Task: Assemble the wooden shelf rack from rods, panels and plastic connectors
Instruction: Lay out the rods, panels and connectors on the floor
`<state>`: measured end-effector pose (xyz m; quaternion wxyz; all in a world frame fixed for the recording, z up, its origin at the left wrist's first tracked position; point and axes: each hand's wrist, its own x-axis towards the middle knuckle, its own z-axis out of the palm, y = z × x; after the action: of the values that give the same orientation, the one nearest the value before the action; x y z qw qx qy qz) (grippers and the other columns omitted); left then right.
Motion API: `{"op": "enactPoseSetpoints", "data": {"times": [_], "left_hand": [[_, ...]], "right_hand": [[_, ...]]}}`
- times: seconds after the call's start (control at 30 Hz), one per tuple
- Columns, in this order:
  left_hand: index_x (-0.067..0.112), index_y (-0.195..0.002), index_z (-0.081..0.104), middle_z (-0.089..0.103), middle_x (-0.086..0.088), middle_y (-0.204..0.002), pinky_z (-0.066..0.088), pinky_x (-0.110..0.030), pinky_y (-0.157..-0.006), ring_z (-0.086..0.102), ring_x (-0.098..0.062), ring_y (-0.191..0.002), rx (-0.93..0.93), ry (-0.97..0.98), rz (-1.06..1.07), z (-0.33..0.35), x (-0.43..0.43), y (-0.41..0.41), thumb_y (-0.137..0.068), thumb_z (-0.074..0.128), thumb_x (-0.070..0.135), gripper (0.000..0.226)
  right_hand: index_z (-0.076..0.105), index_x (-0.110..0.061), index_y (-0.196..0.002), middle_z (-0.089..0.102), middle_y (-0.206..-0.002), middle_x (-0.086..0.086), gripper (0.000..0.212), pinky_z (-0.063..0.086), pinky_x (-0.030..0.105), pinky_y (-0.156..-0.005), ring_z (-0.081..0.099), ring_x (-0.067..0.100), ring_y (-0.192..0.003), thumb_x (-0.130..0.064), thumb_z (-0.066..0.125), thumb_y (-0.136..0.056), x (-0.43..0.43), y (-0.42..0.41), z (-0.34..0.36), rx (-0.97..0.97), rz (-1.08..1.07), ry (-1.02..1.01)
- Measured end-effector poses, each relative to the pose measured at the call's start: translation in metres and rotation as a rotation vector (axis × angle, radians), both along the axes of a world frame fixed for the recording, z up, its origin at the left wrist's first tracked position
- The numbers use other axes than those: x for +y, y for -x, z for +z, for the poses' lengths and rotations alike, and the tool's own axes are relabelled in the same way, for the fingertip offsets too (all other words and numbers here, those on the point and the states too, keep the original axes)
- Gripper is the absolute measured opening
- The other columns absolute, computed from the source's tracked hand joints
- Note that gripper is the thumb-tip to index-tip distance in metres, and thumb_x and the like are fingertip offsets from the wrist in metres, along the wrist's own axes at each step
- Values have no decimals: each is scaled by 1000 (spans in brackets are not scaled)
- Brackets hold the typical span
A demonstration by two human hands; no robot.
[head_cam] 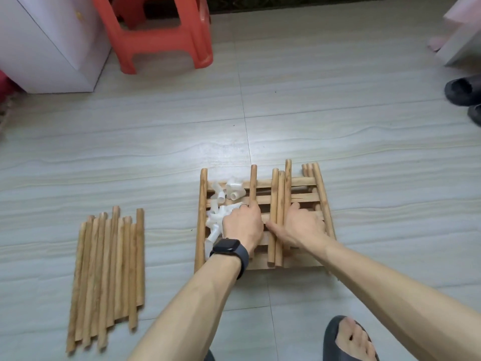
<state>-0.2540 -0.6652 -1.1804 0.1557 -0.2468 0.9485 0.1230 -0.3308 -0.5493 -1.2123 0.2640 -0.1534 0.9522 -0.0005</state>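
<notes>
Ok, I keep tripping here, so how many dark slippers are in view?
3. The worn slipper is on a foot at the bottom edge; the far slipper lies at the right edge; the cropped slipper, just below it, is cut by the frame. More may be hidden.
</notes>
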Motion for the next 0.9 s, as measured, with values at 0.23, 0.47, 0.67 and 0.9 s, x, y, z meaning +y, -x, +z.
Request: {"op": "enactPoseSetpoints", "data": {"times": [0.23,0.47,0.67,0.9], "left_hand": [[9,-140,35,65,-14,-110,43,-39,-60,67,-36,-92,27,34,-19,-7,17,8,-97,44,3,44],[13,-117,56,67,-6,-99,54,-38,-74,64,-28,-93,82,-320,177,18,-6,15,-84,65,24,36],[24,-124,59,66,15,-90,54,-27,-68,66,-8,-80,347,-340,452,48,-112,-45,-87,66,30,38],[4,-132,57,65,-9,-115,44,-27,-85,60,-24,-108,149,-291,783,-18,-148,-181,-92,62,11,40]], "right_hand": [[40,-3,-128,68,-119,18,60,50,41,-84,63,39,-113,-40,65,-88,2,4,-12,14,-72,28],[48,-2,-126,68,-113,19,68,49,35,-74,65,37,-103,-52,66,-83,25,22,8,-46,-145,219],[50,-27,-103,65,-87,-11,46,38,19,-52,60,5,-74,-59,64,-73,-37,-35,67,-299,2,494],[42,-10,-123,66,-106,10,57,54,39,-80,64,32,-98,-48,57,-85,-141,-161,39,-499,218,446]]}}
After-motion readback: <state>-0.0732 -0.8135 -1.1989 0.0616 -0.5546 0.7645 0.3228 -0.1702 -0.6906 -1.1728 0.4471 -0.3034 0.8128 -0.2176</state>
